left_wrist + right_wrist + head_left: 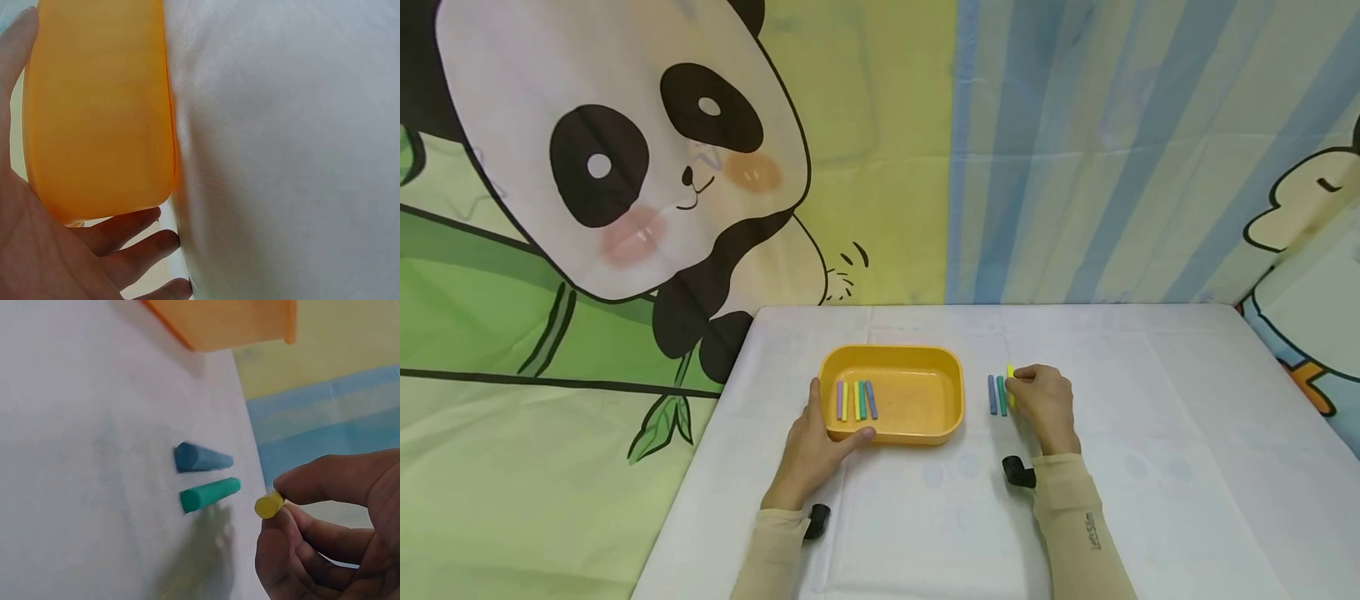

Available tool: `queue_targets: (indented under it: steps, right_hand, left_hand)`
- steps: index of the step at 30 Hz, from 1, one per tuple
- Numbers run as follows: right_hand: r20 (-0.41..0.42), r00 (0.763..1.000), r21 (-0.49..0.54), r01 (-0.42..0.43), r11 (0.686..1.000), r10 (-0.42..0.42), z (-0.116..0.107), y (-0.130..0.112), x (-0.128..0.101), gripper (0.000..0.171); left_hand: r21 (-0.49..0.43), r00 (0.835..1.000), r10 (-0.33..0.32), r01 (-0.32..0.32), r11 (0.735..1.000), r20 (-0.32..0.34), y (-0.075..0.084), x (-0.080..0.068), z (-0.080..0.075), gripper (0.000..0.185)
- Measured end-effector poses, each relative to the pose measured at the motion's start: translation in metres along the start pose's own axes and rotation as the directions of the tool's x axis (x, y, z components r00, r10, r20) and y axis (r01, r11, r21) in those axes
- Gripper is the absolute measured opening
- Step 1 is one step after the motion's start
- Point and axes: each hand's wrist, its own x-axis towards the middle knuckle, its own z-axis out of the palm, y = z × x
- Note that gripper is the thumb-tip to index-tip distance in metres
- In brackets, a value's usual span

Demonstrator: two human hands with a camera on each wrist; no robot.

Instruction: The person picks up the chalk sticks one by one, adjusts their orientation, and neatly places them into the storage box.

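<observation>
Between thumb and fingertips, my right hand (1045, 404) pinches a yellow chalk stick (269, 505); its end faces the camera in the right wrist view. Just left of that hand, a blue chalk stick (992, 395) and a green chalk stick (1002, 396) lie side by side on the white cloth. My left hand (812, 454) rests against the near left corner of the yellow tray (917, 437), thumb along the front side and fingers extended at the left end. Inside the tray's left half lie several chalk sticks, among them a purple one (839, 401) and a blue one (871, 400).
A white cloth (925, 517) covers the table, whose far edge meets a patterned curtain (880, 167) with a panda and stripes. Black wrist cameras sit at the left cuff (817, 522) and the right cuff (1018, 472).
</observation>
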Motion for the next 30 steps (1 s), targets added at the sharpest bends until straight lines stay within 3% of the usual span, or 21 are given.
queue_targets:
  steps: [16, 30]
  right_hand:
    - [0.025, 1.0, 0.088, 0.011, 0.996, -0.013, -0.004, -0.028, -0.003, 0.035]
    - [0.052, 0.995, 0.137, 0.073, 0.988, -0.08, 0.014, -0.058, -0.008, 0.032]
  left_hand:
    - [-0.006, 1.0, 0.0, 0.0, 1.0, -0.003, -0.002, 0.0, 0.001, 0.14]
    - [-0.007, 1.0, 0.014, -0.015, 1.0, -0.017, -0.004, 0.001, 0.003, 0.14]
